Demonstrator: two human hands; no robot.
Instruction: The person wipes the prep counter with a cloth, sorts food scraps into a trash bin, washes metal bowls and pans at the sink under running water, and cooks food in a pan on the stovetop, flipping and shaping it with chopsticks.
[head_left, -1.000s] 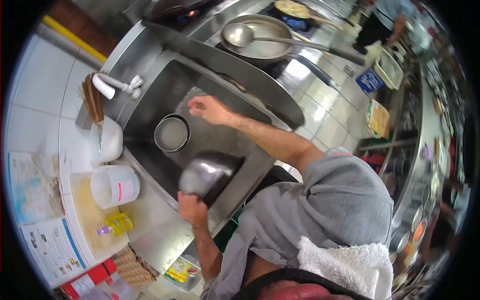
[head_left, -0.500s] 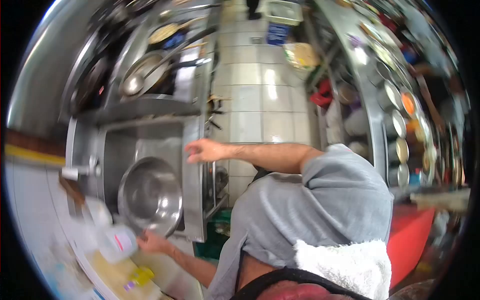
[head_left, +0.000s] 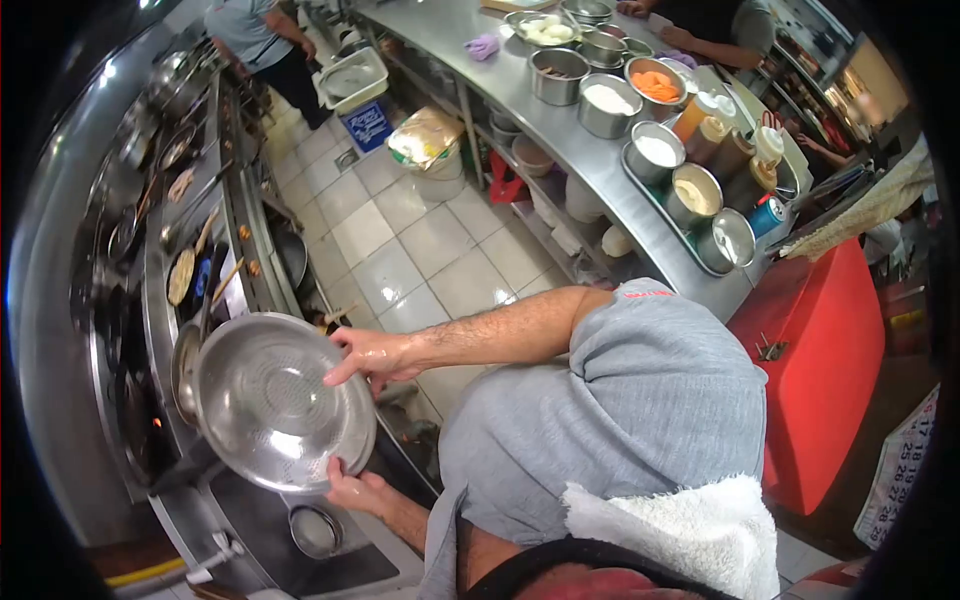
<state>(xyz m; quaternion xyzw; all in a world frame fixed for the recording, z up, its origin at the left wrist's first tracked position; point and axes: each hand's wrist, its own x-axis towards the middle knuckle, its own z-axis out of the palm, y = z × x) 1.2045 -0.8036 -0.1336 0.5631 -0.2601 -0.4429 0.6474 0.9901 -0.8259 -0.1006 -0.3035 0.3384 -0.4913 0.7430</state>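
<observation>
A wide metal colander (head_left: 280, 400) with small holes in its base is tilted towards me above the sink's edge. On its far right rim, my right hand (head_left: 378, 357) is closed, with the fingers reaching over to the inner side. My left hand (head_left: 357, 490) grips the near rim, thumb inside and the other fingers mostly hidden behind. Below, a small round metal vessel (head_left: 316, 532) sits in the steel sink (head_left: 345, 572); the colander covers part of the basin.
A stove (head_left: 165, 320) with pans and a flatbread runs along the left. To the right stands a steel counter (head_left: 640, 240) with metal containers and squeeze bottles. A red bin (head_left: 810, 370) is behind me. Another person (head_left: 262, 40) stands up the aisle.
My view has turned towards the aisle. A metal bowl-shaped vessel was in the sink with my left hand near its rim and my right hand apart; now both hands hold the colander raised.
</observation>
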